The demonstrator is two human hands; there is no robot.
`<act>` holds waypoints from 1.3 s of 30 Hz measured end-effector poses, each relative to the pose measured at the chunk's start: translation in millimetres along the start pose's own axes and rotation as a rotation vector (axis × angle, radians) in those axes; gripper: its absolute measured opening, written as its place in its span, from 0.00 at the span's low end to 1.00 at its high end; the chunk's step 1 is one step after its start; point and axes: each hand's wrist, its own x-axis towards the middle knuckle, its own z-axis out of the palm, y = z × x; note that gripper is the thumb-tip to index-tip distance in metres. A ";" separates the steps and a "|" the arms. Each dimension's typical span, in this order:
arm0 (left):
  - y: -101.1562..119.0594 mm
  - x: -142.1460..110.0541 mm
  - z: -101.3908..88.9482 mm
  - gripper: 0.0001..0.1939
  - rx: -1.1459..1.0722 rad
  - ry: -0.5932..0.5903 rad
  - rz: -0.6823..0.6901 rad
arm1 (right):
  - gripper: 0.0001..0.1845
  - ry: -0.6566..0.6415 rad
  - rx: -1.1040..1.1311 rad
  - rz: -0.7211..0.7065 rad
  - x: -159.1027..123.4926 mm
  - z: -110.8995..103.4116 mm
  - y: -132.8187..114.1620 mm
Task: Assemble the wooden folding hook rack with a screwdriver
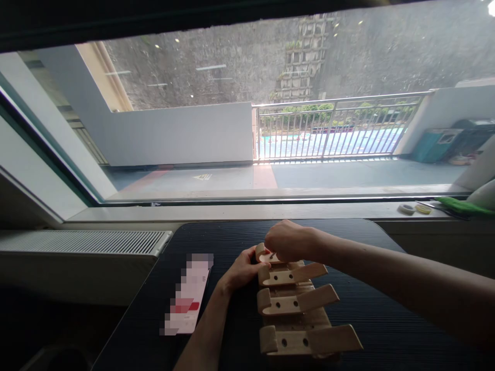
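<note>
A wooden coat rack (320,319) lies on the dark table, with several pale wooden hooks (290,305) set across its board. The three nearer hooks each show two dark round holes or screw heads. At the far end, my left hand (243,268) is closed on the curled left end of the farthest wooden hook (260,251), its thumb on the near side. Over that same hook my right hand (288,242) is closed, knuckles up. A small metal shaft (273,255) shows under its fingers; what it belongs to is hidden.
A phone (189,304), partly pixelated, lies left of my left forearm on the dark table (135,319). Beyond the table runs a windowsill (232,212) with rolls of tape (407,208) and a green cloth (460,205). A white radiator (85,241) stands left.
</note>
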 end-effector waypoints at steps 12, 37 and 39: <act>0.8 -1.4 0.1 0.18 0.015 -0.014 -0.007 | 0.10 -0.048 -0.010 0.014 -0.5 -12.5 -1.1; -3.0 -0.5 -4.5 0.19 0.075 -0.005 0.036 | 0.19 -0.310 0.042 0.058 35.2 -41.3 0.5; -4.1 -0.6 -5.4 0.19 0.078 0.002 0.035 | 0.20 -0.251 0.015 0.047 27.7 -45.7 -2.8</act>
